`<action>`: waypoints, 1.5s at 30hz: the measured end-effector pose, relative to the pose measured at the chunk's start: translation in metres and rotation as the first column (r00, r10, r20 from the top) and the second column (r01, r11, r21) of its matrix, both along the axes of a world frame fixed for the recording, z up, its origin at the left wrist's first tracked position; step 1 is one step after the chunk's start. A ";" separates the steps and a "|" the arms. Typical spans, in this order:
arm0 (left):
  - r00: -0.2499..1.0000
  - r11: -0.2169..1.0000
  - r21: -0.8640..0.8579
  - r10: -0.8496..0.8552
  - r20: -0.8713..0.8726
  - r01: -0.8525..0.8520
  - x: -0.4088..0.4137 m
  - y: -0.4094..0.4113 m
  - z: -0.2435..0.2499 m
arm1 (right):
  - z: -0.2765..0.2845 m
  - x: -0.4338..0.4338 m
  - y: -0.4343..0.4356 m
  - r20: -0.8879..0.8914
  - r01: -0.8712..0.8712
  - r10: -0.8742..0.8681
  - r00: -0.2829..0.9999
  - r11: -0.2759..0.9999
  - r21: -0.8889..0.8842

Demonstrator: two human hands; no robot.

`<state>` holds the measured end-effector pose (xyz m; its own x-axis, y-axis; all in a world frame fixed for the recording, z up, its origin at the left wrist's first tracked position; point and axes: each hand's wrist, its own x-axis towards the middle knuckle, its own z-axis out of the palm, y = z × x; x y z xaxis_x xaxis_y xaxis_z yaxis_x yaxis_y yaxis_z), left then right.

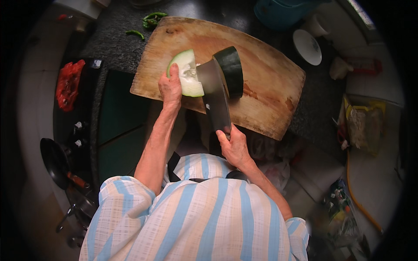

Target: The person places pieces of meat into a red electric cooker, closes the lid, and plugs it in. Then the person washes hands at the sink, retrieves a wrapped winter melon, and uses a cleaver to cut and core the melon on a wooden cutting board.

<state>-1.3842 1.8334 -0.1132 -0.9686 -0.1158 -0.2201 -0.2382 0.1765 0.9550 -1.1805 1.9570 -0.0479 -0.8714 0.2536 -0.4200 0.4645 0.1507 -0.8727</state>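
Note:
My left hand (171, 85) grips a pale slice of winter melon (190, 76) with a thin green rim and a seedy hollow at its cut side. In my right hand (234, 145) is the handle of a broad cleaver (212, 88). Its blade lies between the slice and a larger dark-green-skinned piece of winter melon (231, 71). That piece rests on a worn wooden cutting board (264, 78). Whether the blade touches the slice's hollow, I cannot tell.
Green chili peppers (151, 20) lie beyond the board's far left corner. A white bowl (307, 47) and a blue bucket (277, 13) stand at the back right. To the left are a red plastic bag (69, 85) on the stove and a black pan (54, 163).

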 end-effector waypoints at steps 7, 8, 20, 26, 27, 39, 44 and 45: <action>0.998 0.994 0.093 0.057 0.023 -0.059 0.005 0.007 0.004 | 0.008 -0.002 0.000 0.108 0.112 -0.081 0.991 0.938 -0.328; 0.998 0.993 0.101 0.057 0.032 -0.060 0.002 0.004 0.000 | 0.006 -0.002 0.000 0.077 0.093 -0.074 0.994 0.955 -0.283; 0.981 0.979 -0.127 -0.171 -0.095 0.158 -0.005 -0.007 0.013 | 0.030 -0.007 0.060 0.062 -0.315 0.309 0.949 0.928 0.201; 0.979 0.986 -0.083 -0.157 -0.132 0.147 -0.005 -0.006 -0.001 | 0.020 -0.009 0.032 -0.039 -0.193 0.210 0.977 0.947 0.256; 0.980 0.987 -0.079 -0.148 -0.133 0.138 -0.005 -0.007 -0.003 | 0.021 -0.011 0.024 -0.018 -0.173 0.183 0.983 0.956 0.236; 0.989 0.995 -0.025 -0.097 -0.112 0.095 -0.004 -0.003 -0.001 | -0.004 0.005 -0.030 0.020 0.094 -0.094 0.995 0.996 0.005; 0.995 0.993 0.076 -0.086 -0.048 0.090 -0.004 -0.005 0.001 | 0.020 -0.006 -0.033 0.199 0.234 -0.186 0.962 0.938 -0.256; 0.996 0.995 0.066 -0.077 -0.054 0.081 -0.004 -0.005 0.000 | 0.019 -0.006 -0.034 0.198 0.239 -0.189 0.962 0.933 -0.270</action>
